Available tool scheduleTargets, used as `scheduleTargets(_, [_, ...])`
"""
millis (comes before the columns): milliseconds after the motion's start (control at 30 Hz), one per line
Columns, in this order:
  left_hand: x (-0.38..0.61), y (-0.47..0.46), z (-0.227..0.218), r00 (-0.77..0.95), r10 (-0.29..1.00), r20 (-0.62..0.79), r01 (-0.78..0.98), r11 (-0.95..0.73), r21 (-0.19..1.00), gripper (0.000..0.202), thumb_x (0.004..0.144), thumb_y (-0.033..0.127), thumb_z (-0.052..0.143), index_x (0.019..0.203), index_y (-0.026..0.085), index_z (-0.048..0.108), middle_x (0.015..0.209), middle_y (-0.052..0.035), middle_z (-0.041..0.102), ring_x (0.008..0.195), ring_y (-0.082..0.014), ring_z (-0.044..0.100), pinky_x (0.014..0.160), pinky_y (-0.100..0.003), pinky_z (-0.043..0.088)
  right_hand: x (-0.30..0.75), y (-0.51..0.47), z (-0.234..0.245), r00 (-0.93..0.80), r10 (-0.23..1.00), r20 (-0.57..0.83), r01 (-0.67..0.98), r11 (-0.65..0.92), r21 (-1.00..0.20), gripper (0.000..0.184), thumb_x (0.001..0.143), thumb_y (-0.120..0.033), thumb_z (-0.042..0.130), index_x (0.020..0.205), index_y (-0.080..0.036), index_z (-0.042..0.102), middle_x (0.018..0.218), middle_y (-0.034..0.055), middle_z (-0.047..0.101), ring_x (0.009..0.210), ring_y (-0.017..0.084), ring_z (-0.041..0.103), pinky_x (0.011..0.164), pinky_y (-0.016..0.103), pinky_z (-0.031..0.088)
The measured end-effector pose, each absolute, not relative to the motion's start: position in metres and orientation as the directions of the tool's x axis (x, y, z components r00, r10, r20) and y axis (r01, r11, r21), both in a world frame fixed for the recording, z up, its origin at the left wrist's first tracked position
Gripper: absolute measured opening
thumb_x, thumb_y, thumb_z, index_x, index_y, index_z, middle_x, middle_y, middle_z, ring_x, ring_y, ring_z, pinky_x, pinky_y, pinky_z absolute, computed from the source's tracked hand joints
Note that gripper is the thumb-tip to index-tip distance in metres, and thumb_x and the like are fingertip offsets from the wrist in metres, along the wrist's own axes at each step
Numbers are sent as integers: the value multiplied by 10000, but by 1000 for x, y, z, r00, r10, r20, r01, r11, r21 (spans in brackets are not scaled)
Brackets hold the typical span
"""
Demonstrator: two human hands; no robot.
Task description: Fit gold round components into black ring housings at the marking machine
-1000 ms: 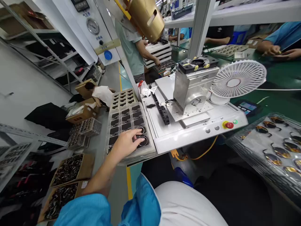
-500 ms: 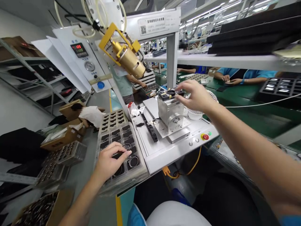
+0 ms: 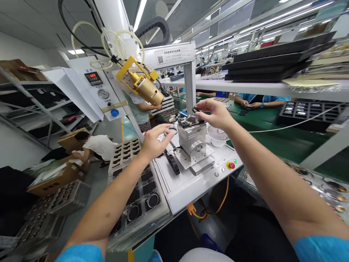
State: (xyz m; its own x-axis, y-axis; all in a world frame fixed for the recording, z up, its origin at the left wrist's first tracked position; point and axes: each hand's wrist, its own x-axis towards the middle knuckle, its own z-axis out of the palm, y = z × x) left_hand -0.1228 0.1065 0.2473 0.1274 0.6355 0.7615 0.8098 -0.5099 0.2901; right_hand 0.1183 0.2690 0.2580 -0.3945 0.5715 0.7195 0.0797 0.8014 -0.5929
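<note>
My left hand is closed in a pinch on a thin metal ring, held just left of the fixture. My right hand pinches a dark ring above the black top plate of that fixture. The fixture's silver metal block stands on the white machine bed. Below my left forearm lies a clear plastic tray with dark compartments. Two round rings show in its near compartments, a silver-edged ring and another ring; my arm hides part of the tray.
A gold dispensing head hangs above and left of the fixture. A white fan-like round part stands behind it. A red stop button is on the front edge. A co-worker's hands rest at the green table.
My left hand has moved up from the tray to beside the fixture, carrying a ring. The dark ring on the fixture top is now lifted and tilted in my right hand. The view has shifted.
</note>
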Motion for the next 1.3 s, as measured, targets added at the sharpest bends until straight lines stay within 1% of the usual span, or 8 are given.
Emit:
scheduleTargets(100, [-98,163,260,164,636,754,802,-531,274,165,917,297,649,793,203,701,1074,-94,808,1157,-264,728,1018,-381,529,139,246,237,-313,632,709,13,749,-662,352,789,-368,783,1045,-139,709,1033,124,751,932,259,716,897,464,598])
scheduleTargets(300, [-74,199,278,246,825,508,867,-422,265,255,944,354,558,825,198,722,838,-51,786,827,-225,723,820,-333,529,207,190,182,-250,779,575,63,606,-793,354,799,-416,800,1058,-187,720,1072,119,752,980,268,715,922,452,593])
scheduleTargets(533, [-77,184,261,383,828,409,862,-480,164,753,754,673,757,1289,160,626,1449,-186,618,1376,-372,552,1178,-493,406,267,170,89,-185,982,35,278,86,-957,589,739,-463,807,1223,-165,653,992,115,746,830,261,725,769,387,615])
scheduleTargets(667, [-82,188,258,406,836,368,861,-486,153,810,763,686,752,1345,145,593,1515,-219,556,1461,-396,471,1232,-546,334,258,178,50,-194,945,-264,373,-178,-911,967,769,-310,755,1603,-93,314,807,43,692,682,218,682,638,336,601])
scheduleTargets(833, [-94,147,261,411,842,348,853,-491,180,836,886,603,682,1556,193,395,1701,-192,302,1599,-348,240,1275,-568,245,242,178,27,-235,923,-305,494,-157,-855,1084,802,-254,712,1675,-109,86,742,-19,622,636,195,654,574,300,579])
scheduleTargets(1000, [-96,39,252,463,831,308,840,-522,148,668,879,533,727,1463,258,556,1653,-150,416,1524,-357,409,1242,-598,333,246,179,24,-256,930,-263,486,-111,-867,1085,796,-231,710,1666,-146,68,812,-14,644,647,181,664,606,293,582])
scheduleTargets(1167, [-83,-37,196,390,906,163,747,-415,519,514,841,358,796,1343,355,684,1480,-93,635,1370,-338,601,1160,-498,493,254,166,32,-246,925,-289,341,-197,-919,922,771,-247,712,1570,-119,270,779,-20,622,669,195,664,643,331,605])
scheduleTargets(1300, [-39,-46,106,143,986,-90,426,21,905,366,879,371,758,1243,339,751,1244,-101,774,1165,-310,732,1076,-446,555,243,105,30,-418,907,-61,191,23,-981,672,766,-347,789,1362,-187,524,914,56,710,823,237,709,726,367,609])
